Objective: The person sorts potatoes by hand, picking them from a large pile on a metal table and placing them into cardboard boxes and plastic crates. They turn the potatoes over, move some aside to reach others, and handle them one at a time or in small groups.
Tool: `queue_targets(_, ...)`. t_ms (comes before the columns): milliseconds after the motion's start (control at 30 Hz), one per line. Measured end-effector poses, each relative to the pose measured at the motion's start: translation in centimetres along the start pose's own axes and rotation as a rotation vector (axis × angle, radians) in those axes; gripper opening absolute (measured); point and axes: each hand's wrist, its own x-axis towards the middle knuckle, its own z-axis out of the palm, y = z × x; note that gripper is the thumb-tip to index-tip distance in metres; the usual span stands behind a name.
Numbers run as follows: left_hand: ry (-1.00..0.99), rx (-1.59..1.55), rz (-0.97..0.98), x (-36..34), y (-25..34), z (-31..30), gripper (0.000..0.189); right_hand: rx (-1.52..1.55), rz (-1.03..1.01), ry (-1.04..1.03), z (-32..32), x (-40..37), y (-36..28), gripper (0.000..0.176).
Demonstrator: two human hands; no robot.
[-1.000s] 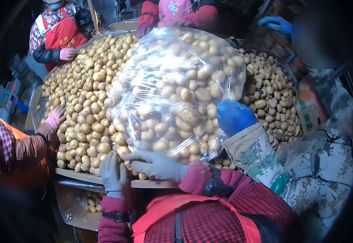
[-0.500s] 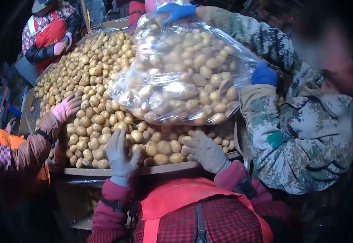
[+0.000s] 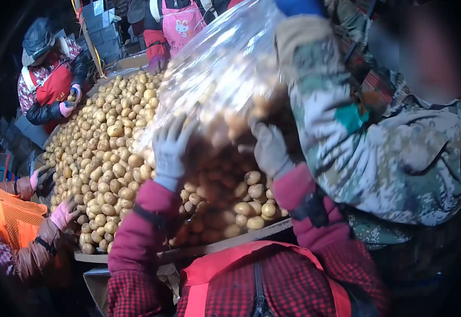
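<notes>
In the head view my left hand [image 3: 171, 153], in a pale grey work glove, is raised against the near edge of a clear plastic bag [image 3: 214, 63]. Its fingers are stretched upward. My right hand [image 3: 270, 150], gloved alike, is at the bag's lower right with its fingers apart; motion blurs the fingertips. The bag is tilted, and blurred potatoes show through and below it. A co-worker's blue glove [image 3: 299, 6] is at the bag's top right. Beneath my hands, more potatoes [image 3: 250, 207] lie behind the table's front rim [image 3: 230, 243].
A broad heap of potatoes [image 3: 103, 158] covers the table's left side. The camouflage sleeve [image 3: 320, 100] of a co-worker reaches in close on my right. A pink-gloved hand [image 3: 64, 213] is at the left edge. Other people stand at the far side beside a pole [image 3: 85, 37].
The bag has gone from lying over the heap to being tilted up, its far end higher. Both my hands have moved forward from the table's near rim to the bag. The co-worker's arm has risen.
</notes>
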Motion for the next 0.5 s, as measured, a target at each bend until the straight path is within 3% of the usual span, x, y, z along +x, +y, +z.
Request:
queue_targets(100, 0.158, -0.021, 0.060, 6.9, -3.3, -0.8, 0.029, 0.270, -0.031, -0.053, 1.5, 7.4, -3.0, 0.022)
queue_targets(200, 0.283, 0.026, 0.003, 10.3, -6.8, -2.0, 0.036, 0.377, -0.184, -0.192, 2.3, 12.8, -7.1, 0.020)
queue_targets(267, 0.309, 0.032, 0.001, 9.5, -7.2, -3.5, 0.046, 0.339, -0.117, -0.105, 2.0, 15.2, -9.6, 0.020)
queue_targets(333, 0.172, -0.003, -0.030, 6.0, -7.4, -3.7, 0.062, 0.133, -0.391, -0.063, 2.4, 17.1, -10.3, 0.022)
queue_targets(400, 0.030, -0.033, -0.063, 2.2, -5.5, -3.0, 0.072, 0.098, -0.398, -0.043, 2.0, 19.1, -10.7, 0.027)
queue_targets(500, -0.203, -0.016, -0.014, -2.4, -3.4, -1.6, 0.076, -0.119, -0.624, 0.073, 1.4, 20.2, -12.5, 0.027)
